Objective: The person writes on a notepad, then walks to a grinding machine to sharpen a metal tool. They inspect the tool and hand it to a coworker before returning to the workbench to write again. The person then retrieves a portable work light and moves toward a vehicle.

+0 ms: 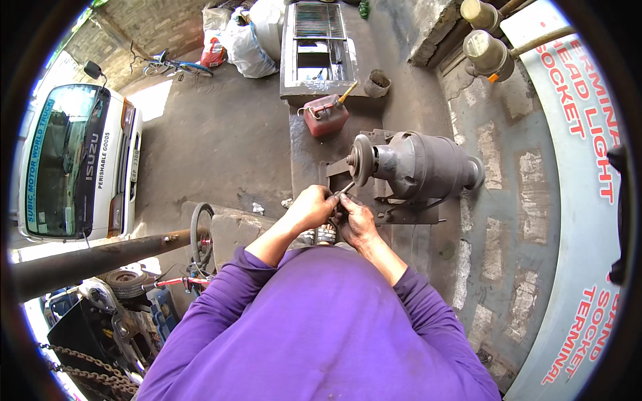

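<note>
Both hands [311, 208] closed around thin rod [347, 188]

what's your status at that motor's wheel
Left hand and right hand closed on thin rod. Rod close to wheel, contact unclear. Red jug beyond, apart from both hands.

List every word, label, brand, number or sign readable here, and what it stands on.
I won't copy wording, only place it:
Pale signboard, right: large red capitals, readable.
White truck windshield: blue lettering, readable.
Truck front: pale and small dark lettering, readable.
Licence plate: small characters, only partly legible.
Grinding machine and thin rod: no lettering visible.
</note>
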Demonstrator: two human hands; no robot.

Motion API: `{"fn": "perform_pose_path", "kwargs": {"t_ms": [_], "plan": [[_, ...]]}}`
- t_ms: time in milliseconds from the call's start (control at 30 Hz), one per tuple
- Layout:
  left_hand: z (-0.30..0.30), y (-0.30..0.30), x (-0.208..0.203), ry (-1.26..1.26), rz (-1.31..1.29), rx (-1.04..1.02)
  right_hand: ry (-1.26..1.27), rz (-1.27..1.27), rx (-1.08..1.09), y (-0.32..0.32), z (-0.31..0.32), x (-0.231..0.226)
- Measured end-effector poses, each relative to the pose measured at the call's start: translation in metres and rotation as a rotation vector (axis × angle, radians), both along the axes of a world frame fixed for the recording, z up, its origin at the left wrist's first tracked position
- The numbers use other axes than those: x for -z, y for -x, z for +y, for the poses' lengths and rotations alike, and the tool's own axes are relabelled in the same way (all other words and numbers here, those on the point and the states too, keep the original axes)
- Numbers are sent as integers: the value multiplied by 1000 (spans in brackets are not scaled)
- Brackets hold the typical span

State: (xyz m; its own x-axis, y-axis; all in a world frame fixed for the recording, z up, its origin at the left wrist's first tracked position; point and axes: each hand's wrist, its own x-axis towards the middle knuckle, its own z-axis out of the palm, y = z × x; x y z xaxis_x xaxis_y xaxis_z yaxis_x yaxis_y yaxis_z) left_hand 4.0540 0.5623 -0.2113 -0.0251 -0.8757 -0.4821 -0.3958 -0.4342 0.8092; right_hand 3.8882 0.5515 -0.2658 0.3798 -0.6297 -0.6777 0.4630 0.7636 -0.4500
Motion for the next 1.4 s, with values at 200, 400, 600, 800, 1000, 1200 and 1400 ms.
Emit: {"fn": "perform_pose_path", "kwargs": {"t_ms": [200,400,600,800,1000,1200,1400], "plan": [[1,-1,-6,197,-147,-21,13,-133,13,-3,-6,1],[-2,5,5,300,-262,65,-6,-158,9,9,-7,15],[-21,17,9,290,-161,90,-24,-111,115,13,-17,9],[-6,8,4,203,-58,9,68,14,8,8,-8,4],[5,4,-1,131,53,1,142,-35,-24,12,-1,0],[-10,13,4,128,28,25,117,28,-5,14,-11,-4],[-8,9,3,188,-57,32,117,111,-16,6,-10,-4]]}}
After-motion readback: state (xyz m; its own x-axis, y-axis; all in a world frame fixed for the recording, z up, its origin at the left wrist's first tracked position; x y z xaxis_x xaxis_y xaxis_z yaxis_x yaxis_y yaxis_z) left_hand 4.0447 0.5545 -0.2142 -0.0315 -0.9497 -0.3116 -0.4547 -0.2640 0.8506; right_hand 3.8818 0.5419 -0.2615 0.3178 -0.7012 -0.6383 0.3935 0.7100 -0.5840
